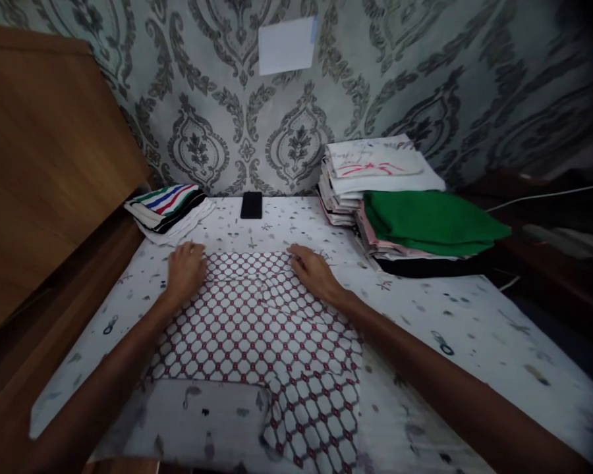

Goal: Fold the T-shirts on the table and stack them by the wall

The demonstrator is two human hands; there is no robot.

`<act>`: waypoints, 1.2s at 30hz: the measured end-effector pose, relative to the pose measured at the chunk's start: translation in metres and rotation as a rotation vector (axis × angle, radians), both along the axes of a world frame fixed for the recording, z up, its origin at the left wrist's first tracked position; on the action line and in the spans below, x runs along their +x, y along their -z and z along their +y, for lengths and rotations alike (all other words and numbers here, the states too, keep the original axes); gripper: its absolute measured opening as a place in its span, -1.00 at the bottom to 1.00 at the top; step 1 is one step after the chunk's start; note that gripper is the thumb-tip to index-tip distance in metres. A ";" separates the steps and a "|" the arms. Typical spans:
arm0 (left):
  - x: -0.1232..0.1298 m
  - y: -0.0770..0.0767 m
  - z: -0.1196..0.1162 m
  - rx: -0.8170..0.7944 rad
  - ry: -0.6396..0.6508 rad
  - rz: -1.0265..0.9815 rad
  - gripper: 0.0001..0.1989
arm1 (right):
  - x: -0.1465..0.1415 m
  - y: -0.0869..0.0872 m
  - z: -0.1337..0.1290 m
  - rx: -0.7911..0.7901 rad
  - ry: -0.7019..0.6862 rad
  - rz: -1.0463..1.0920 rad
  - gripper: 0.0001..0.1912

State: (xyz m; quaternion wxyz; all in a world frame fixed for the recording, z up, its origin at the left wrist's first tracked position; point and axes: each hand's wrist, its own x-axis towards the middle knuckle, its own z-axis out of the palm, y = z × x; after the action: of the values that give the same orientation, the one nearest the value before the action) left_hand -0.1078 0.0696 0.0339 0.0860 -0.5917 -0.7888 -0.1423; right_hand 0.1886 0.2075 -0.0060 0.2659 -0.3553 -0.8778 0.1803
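A white garment (227,322) with a dark lattice and red dots lies spread on the sheet in front of me. One part of it reaches down towards me at the lower right, and small creases run across its upper right. My left hand (186,268) grips its upper left corner, with the fingers bent over the edge. At the upper right corner, my right hand (313,268) pinches the cloth between thumb and fingers. The top edge runs nearly straight between both hands. What kind of garment it is, I cannot tell.
Folded clothes (375,181) are stacked at the back right, beside a pile topped with green cloth (429,220). A smaller striped pile (170,207) sits back left. A black phone (252,205) lies near the wall. Wooden furniture (54,131) stands close on the left.
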 end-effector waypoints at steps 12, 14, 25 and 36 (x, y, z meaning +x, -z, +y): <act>0.054 0.028 0.031 -0.295 0.442 -0.154 -0.33 | 0.010 0.014 0.001 0.041 0.096 -0.338 -0.26; 0.038 0.029 0.021 -0.279 0.378 -0.154 -0.30 | 0.011 0.016 0.002 0.041 0.103 -0.328 -0.22; -0.018 0.022 -0.025 -0.314 0.136 -0.054 -0.23 | 0.031 0.004 0.002 -0.016 0.170 -0.400 -0.18; 0.090 0.013 -0.024 -0.297 0.699 -0.058 -0.27 | 0.043 -0.013 -0.091 0.057 -0.171 -0.263 -0.40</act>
State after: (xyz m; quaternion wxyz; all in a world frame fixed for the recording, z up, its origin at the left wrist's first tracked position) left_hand -0.0173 0.0459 0.0210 -0.0769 -0.8269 -0.5533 -0.0642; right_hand 0.2318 0.1170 0.0075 0.1423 -0.2922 -0.9368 0.1292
